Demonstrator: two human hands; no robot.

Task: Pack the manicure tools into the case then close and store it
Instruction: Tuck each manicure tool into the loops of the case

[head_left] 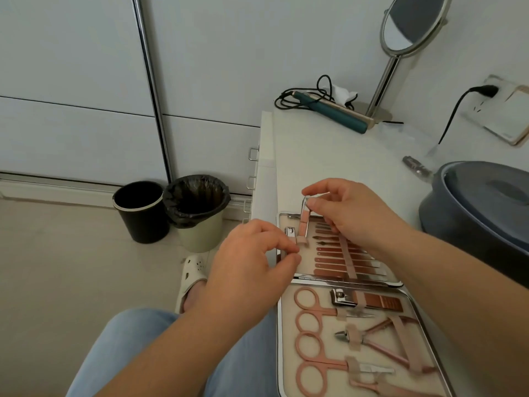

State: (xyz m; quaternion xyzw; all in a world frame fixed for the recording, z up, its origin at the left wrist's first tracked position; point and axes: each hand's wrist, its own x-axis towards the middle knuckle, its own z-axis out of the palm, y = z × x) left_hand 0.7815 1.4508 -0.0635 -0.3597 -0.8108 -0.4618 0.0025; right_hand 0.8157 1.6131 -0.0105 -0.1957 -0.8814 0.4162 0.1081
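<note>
Head view: right hand pinches clipper over case; left hand pinches strap beside it. Misaligned, clipper snags strap.

A round metal-framed standing mirror stands at the far end of the white table, beside a teal hair straightener with coiled black cord. A blue-grey lidded basin, perhaps plastic, sits right. On the floor, a black wastebin touches a pale green bin lined with a black bag.
</note>
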